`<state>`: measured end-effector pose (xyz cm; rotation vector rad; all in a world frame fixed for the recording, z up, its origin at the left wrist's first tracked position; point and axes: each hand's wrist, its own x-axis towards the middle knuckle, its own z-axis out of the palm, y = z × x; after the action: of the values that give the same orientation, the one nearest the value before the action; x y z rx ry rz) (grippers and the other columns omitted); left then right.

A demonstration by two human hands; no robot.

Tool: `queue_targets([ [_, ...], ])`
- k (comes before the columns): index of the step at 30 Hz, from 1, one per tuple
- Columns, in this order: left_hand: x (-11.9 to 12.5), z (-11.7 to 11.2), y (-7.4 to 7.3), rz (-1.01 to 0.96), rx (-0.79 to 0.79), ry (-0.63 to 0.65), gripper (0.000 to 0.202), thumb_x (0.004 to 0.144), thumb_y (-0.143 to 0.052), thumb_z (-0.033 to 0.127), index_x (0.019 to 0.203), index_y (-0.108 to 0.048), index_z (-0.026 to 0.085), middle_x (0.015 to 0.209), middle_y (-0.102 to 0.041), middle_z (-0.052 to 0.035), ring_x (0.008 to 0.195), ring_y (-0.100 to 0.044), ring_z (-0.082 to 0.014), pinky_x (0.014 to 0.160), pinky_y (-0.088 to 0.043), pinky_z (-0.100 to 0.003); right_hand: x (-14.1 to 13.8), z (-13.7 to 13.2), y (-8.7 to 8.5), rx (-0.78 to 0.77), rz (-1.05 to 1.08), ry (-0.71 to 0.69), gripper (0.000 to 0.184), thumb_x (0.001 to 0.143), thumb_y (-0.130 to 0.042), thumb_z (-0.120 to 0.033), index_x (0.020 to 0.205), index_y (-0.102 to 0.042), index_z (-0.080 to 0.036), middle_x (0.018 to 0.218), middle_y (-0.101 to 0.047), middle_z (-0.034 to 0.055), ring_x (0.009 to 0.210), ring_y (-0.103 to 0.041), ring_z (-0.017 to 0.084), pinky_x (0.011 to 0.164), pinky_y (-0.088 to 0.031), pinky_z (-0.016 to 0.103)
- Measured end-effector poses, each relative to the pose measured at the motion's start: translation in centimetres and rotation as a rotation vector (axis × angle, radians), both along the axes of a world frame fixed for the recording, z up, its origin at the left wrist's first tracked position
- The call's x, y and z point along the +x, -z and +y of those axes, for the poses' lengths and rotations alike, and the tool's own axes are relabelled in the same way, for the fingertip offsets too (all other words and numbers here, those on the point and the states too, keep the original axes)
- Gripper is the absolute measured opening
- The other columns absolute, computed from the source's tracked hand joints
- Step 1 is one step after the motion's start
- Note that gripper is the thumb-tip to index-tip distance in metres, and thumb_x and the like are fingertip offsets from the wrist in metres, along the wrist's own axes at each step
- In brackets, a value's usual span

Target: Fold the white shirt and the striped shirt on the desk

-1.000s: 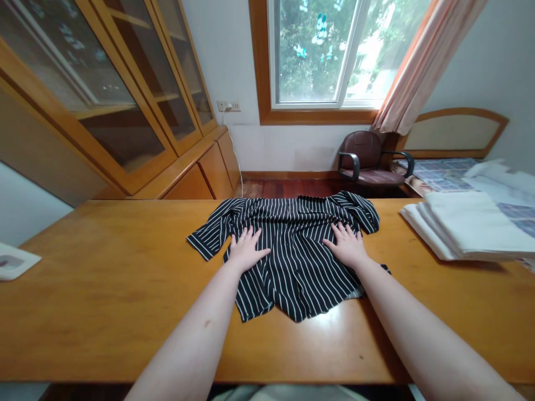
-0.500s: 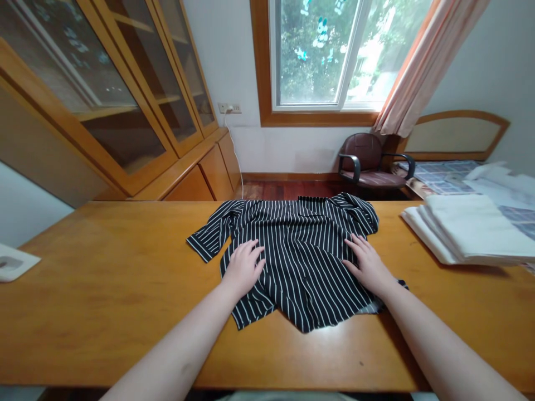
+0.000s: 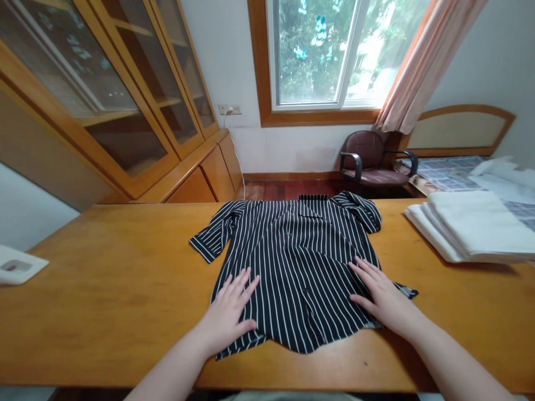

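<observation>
The left hand (image 3: 229, 310) and right hand (image 3: 383, 296) lie apart, fingers spread, on the shirt (image 3: 296, 273), seemingly keeping it flat against the surface (image 3: 125, 289).

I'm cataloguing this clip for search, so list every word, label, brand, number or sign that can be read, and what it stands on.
No readable text anywhere.
Black shirt with white stripes: no lettering shows.
Blue stickers on the white-framed glass window: figures, no letters I can make out.
Flat white object at the left edge: dark patch, too blurred to read.
</observation>
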<state>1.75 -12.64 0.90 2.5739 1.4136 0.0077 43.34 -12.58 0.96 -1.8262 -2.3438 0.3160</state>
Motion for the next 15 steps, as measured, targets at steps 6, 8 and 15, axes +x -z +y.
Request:
queue_targets([
  [6, -1.2, -1.2, -1.2, -0.088, -0.151, 0.117, 0.095, 0.068, -0.067, 0.055, 0.145, -0.016, 0.035, 0.153, -0.018, -0.0047, 0.138, -0.019, -0.0306, 0.111, -0.013, -0.055, 0.9, -2.1, -1.8, -0.140, 0.058, -0.075, 0.069, 0.071, -0.065, -0.041, 0.136, -0.045, -0.026, 0.139, -0.045, 0.0070, 0.125, -0.043, 0.028, 0.106, -0.034, 0.044],
  [8, -1.3, -1.3, -1.4, -0.135, -0.145, 0.101, 0.078, 0.072, -0.067, 0.045, 0.140, -0.032, 0.036, 0.149, -0.029, -0.0038, 0.135, -0.027, -0.0297, 0.110, -0.016, -0.055, 1.0, -2.0, -2.4, -0.158, 0.085, -0.072, 0.055, 0.075, -0.061, -0.034, 0.128, -0.053, -0.026, 0.129, -0.054, 0.0072, 0.116, -0.051, 0.025, 0.101, -0.040, 0.040],
  [15, -0.7, -1.0, -2.3, -0.263, -0.133, 0.066, 0.024, 0.079, -0.050, 0.013, 0.092, -0.066, 0.025, 0.095, -0.066, -0.0025, 0.094, -0.057, -0.0177, 0.089, -0.041, -0.035, -0.1, -1.9, -3.5, -0.147, 0.141, -0.125, 0.025, 0.087, -0.046, -0.030, 0.087, -0.069, -0.023, 0.098, -0.065, 0.0058, 0.090, -0.062, 0.019, 0.083, -0.048, 0.029],
])
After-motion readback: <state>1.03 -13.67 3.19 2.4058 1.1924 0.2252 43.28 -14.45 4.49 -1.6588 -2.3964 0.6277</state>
